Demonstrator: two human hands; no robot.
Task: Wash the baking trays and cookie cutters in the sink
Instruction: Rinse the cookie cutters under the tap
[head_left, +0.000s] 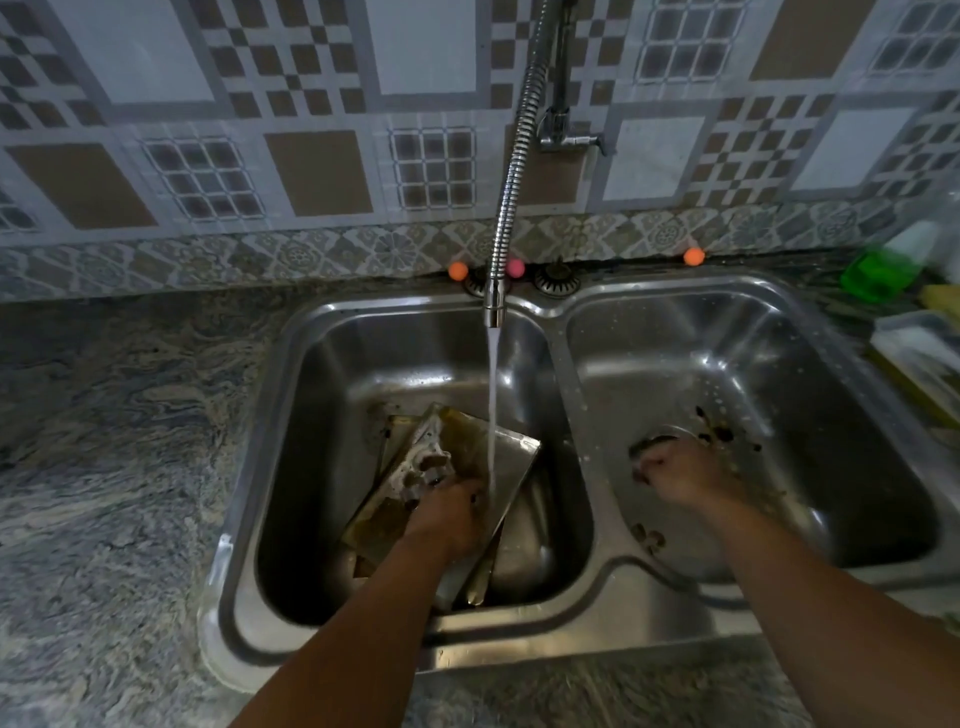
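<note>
Water (491, 395) hits the tray (511, 462) my left hand (447, 514) holds in the sink's (558, 332) left basin; my right hand (675, 470) grips a cutter (652, 441) in the right basin.

Left hand (441, 514) grips a baking tray (498, 467) under running water; right hand (675, 470) seems to hold something small.

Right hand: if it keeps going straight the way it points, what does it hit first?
The right hand points away from the person and slightly left, low in the right basin. Likely the dark curved object just ahead of its knuckles comes first; depth is unclear, and they may already touch.
</note>
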